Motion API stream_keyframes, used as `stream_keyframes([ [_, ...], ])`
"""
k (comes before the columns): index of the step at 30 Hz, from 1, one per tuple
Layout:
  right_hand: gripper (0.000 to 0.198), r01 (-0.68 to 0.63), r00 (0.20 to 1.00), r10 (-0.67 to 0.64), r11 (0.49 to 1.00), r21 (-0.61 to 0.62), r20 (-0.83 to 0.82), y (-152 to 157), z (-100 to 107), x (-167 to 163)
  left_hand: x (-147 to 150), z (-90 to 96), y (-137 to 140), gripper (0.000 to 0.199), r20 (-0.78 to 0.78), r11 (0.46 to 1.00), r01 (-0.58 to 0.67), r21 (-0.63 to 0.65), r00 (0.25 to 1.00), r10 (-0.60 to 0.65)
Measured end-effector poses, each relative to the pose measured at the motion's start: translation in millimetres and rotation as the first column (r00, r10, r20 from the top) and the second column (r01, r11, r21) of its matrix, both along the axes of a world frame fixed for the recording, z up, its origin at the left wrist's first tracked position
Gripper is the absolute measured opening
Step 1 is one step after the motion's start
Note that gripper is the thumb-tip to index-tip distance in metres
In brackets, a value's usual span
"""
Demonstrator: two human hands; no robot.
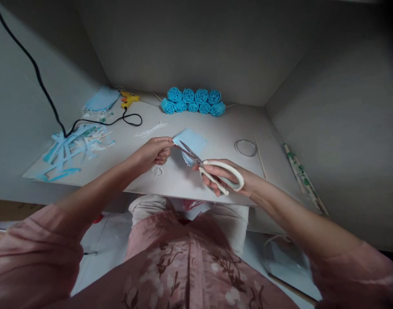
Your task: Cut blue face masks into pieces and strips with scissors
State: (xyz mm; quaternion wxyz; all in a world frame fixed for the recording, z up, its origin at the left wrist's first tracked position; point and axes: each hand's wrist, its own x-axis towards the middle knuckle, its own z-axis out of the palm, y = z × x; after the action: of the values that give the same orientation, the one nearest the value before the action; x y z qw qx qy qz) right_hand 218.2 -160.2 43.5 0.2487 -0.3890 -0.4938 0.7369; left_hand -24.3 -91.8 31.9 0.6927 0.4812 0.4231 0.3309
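Near the middle of the table, my left hand [158, 151] pinches the left corner of a light blue face mask [194, 141]. White-handled scissors [227, 171] are in my right hand [212, 178], their blades parted and pointing up and left across the mask's near left side. Whether the blades touch the fabric I cannot tell. A white ear loop [157, 171] lies on the table just below my left hand. Farther back, several more white loops [151, 129] lie in a loose bunch.
Blue crepe-like roses [193, 101] line the back. Left are a mask stack [102, 99], a yellow glue gun [129, 99] with black cord, and blue strip scraps [68, 148]. Right are a tape-like ring [246, 148], a thin stick [261, 159] and a green-white wrapped bundle [304, 178].
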Motion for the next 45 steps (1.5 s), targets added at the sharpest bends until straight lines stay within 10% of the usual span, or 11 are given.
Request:
stream_keyframes([
  [18, 0.051, 0.099, 0.961, -0.192, 0.909, 0.404, 0.197, 27.8, 12.7, -20.5, 1.1, -5.1, -0.1, 0.014, -0.345, 0.972, 0.015, 0.234, 0.936, 0.069],
  [24, 0.034, -0.214, 0.62, -0.484, 0.653, 0.726, 0.618, 88.0, -26.2, -49.0, -10.2, -21.9, 4.2, 0.017, -0.606, 0.827, 0.123, 0.548, 0.74, 0.291],
  [29, 0.039, -0.378, 0.434, -0.513, 0.642, 0.667, 0.74, 108.6, -41.9, -57.3, -28.7, -35.0, 9.0, 0.022, -0.698, 0.73, 0.253, 0.636, 0.591, 0.404],
  [45, 0.037, -0.357, 0.409, -0.55, 0.638, 0.682, 0.728, 109.2, -45.0, -59.7, -31.2, -43.5, 6.1, 0.022, -0.586, 0.83, 0.069, 0.554, 0.74, 0.329],
])
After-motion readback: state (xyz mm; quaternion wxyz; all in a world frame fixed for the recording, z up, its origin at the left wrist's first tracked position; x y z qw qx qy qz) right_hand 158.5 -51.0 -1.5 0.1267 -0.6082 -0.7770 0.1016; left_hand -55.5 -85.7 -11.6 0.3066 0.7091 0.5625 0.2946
